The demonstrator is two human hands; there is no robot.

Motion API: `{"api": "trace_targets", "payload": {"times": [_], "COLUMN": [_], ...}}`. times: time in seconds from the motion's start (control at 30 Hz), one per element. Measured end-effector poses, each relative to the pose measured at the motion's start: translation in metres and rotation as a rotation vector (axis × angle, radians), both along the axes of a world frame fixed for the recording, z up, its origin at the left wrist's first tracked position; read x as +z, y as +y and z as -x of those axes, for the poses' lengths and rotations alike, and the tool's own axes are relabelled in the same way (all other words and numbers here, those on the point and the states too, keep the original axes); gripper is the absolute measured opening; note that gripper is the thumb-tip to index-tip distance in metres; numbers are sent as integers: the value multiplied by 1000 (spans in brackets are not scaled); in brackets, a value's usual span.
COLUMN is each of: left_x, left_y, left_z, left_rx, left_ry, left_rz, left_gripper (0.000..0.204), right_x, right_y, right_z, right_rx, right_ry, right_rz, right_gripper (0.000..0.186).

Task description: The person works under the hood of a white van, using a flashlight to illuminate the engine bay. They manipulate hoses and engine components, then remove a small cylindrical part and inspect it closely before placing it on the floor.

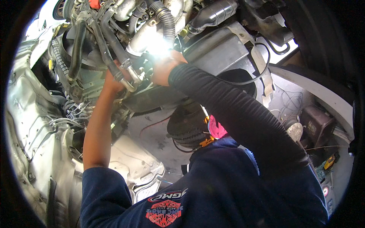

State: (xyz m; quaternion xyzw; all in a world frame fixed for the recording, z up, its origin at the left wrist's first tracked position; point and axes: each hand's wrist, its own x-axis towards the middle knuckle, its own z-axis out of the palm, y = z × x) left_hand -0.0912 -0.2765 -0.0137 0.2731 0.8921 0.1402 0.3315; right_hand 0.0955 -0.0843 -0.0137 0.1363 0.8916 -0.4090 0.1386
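Note:
Both my arms reach up into a vehicle's engine bay. My left hand is up against a black rubber hose near a bent metal pipe; its fingers are hidden behind the hose and pipe. My right hand, at the end of a black sleeve, is curled just right of that pipe. A bright white glare at its fingertips hides what it holds, and whether a lamp makes the glare cannot be told. Just above are a pale metal duct and a grey corrugated hose.
Another thick hose and wiring lie left, beside the pale body panel. A grey metal cover and black canister sit upper right. Below are a black ribbed round part, a pink cloth and a brown box.

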Motion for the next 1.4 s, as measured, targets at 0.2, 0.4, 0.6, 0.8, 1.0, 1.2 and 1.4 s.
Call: {"api": "trace_targets", "payload": {"times": [0.2, 0.4, 0.6, 0.8, 1.0, 1.2, 1.4], "left_x": [-1, -15, -11, -21, -45, -7, -23], "left_y": [-3, -11, -9, -3, -4, 24, 4], "left_z": [-11, 13, 19, 36, 66, 43, -28], "left_rx": [-187, -18, -201, -251, -339, -257, -214], "left_ry": [104, -105, 65, -152, -92, -199, 425], "left_rz": [-217, -250, -153, -164, -55, 60, -254], "left_gripper": [66, 62, 48, 64, 97, 94, 62], "right_x": [-9, 4, 14, 12, 11, 11, 14], "right_y": [-9, -1, 2, 1, -2, -3, 0], "right_z": [6, 9, 9, 13, 6, 4, -7], "right_rx": [-98, -49, 55, 126, 60, 89, -3], "right_ry": [60, -91, -176, -206, -129, -152, -43], "right_rz": [-55, 20, -26, -29, -31, -41, -10], "right_gripper": [42, 54, 55, 69, 73, 73, 67]}}
